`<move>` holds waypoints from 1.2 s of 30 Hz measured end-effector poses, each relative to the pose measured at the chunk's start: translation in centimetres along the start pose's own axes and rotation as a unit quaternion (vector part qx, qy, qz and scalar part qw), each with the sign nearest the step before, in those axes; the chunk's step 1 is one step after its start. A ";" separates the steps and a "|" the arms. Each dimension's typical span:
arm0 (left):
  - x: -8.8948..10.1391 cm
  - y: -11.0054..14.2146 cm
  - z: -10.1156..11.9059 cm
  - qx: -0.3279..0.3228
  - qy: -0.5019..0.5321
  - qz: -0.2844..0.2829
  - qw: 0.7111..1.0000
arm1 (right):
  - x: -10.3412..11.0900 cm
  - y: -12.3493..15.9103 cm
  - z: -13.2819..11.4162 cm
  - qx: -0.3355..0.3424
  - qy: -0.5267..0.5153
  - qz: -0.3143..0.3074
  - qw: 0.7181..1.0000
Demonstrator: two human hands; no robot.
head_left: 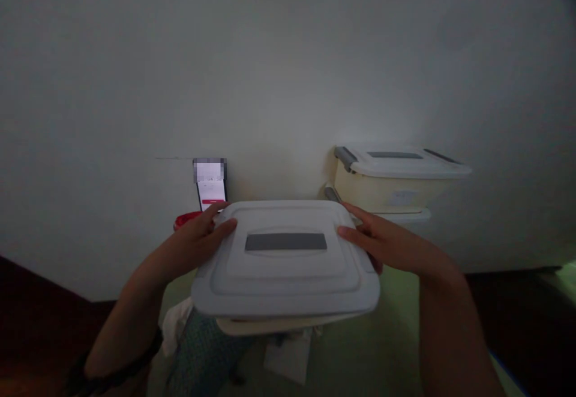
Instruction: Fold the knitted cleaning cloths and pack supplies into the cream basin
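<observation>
A storage box with a white lid [288, 283] and a grey strip handle is held up in front of me, its cream body showing just under the lid's near edge. My left hand [204, 238] grips the left side, with the thumb lying on top of the lid. On the opposite side my right hand [375, 238] does the same, thumb on the lid and fingers over the edge. The fingers under the rim are mostly hidden. Whether the lid is latched cannot be seen.
Against the wall at the right stands another lidded box [400, 187], stacked on a second lid [407, 214]. A lit phone [212, 190] leans at the wall on the left, beside a red item [186, 220]. Blue-green fabric [204, 349] and a white sheet [288, 358] lie below on the green surface [373, 349].
</observation>
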State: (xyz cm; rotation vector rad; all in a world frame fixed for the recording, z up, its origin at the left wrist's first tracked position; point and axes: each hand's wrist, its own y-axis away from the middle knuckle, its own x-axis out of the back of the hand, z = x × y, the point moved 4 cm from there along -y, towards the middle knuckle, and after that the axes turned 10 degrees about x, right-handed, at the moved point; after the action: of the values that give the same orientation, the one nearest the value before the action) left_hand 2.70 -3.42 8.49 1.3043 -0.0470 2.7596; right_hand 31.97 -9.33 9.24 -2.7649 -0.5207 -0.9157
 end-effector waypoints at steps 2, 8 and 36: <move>-0.8 -0.2 0.2 -0.011 -0.057 -0.025 0.998 | 0.3 -0.3 0.3 -0.004 0.082 0.020 0.996; -1.9 -0.4 0.5 -0.038 -0.162 -0.073 0.983 | 0.4 -0.9 1.8 -0.023 0.229 0.012 0.973; -3.3 -2.1 -0.2 -0.004 -0.021 -0.040 0.999 | -0.7 -1.5 2.3 -0.103 0.326 0.040 0.939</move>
State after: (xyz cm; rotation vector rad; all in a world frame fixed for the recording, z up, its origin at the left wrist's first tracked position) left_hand 4.85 -1.50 5.81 1.3322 -0.0078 2.6640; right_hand 32.14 -7.46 7.07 -2.3916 -0.2009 -1.8377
